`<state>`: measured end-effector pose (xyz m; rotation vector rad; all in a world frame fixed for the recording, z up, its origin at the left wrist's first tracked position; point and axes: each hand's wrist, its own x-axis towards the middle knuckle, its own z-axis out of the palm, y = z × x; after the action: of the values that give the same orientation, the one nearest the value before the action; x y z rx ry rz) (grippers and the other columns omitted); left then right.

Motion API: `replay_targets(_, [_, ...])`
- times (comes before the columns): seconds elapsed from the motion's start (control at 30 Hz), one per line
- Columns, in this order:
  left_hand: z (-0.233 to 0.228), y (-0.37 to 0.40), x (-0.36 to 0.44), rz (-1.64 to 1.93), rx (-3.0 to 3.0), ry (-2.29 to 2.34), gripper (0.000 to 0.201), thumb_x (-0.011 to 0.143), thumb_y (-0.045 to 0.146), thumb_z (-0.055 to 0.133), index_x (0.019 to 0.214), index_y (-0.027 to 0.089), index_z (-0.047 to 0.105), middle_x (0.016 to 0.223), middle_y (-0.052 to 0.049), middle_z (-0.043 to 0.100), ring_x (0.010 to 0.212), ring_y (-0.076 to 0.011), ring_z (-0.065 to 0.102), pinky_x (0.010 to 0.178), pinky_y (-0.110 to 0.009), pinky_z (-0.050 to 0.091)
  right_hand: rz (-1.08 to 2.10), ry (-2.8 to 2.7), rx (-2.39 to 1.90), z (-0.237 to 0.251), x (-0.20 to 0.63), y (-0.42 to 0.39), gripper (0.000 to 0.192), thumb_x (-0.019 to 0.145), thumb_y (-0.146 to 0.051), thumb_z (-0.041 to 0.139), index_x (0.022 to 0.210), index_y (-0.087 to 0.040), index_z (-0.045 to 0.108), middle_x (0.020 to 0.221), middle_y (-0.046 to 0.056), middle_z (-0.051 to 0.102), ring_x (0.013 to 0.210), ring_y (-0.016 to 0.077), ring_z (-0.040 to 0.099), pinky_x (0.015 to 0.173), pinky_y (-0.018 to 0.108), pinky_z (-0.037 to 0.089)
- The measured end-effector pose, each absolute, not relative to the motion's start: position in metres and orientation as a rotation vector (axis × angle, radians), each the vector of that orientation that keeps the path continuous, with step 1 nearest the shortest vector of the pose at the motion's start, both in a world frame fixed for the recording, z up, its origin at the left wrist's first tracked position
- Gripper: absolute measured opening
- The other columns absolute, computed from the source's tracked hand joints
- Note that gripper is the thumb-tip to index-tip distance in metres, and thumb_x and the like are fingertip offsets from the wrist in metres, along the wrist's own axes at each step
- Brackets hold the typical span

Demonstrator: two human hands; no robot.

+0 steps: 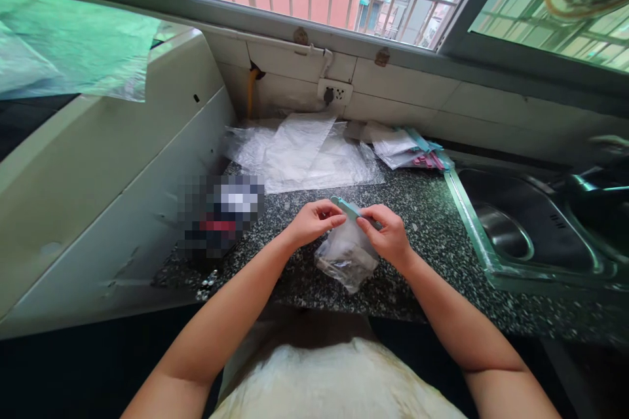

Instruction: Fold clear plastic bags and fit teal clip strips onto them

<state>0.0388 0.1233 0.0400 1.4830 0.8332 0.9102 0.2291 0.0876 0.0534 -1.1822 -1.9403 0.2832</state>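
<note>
Pinching the teal zip strip point(346, 207) of a small clear plastic bag point(346, 254), held just above the speckled dark stone worktop point(422, 222): left hand point(313, 221) and right hand point(388, 233), fingers clamped on it. Best pressed evenly along, bag kept hanging straight.

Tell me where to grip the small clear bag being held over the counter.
Grip the small clear bag at its teal zip strip, one pinch from each side, as both hands do now; the strip is stiff, the body below hangs limp and crumpled.
</note>
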Motion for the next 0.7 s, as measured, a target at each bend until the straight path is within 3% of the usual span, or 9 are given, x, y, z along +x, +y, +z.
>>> replay_targets(0.3, [0.037,0.122,0.043,0.845,1.521,0.803,0.030,0.067,0.041,0.066,0.062,0.013,0.059,0.059,0.004,0.043,0.056,-0.0077,0.038,0.054,-0.023,0.030,0.132,-1.895,-1.220,0.060,0.238,0.091,0.011,0.084,-0.028,0.056,0.082,-0.022,0.066,0.076,0.002,0.068,0.071,0.0162,0.058,0.065,0.030,0.046])
replay_targets(0.7, [0.033,0.124,0.043,0.851,1.554,0.795,0.027,0.069,0.038,0.063,0.060,0.012,0.060,0.060,0.001,0.049,0.059,-0.0093,0.044,0.056,-0.024,0.033,0.085,-1.848,-1.246,0.061,0.242,0.093,0.013,0.083,-0.031,0.057,0.079,-0.021,0.066,0.074,0.003,0.068,0.070,0.0172,0.058,0.064,0.032,0.047])
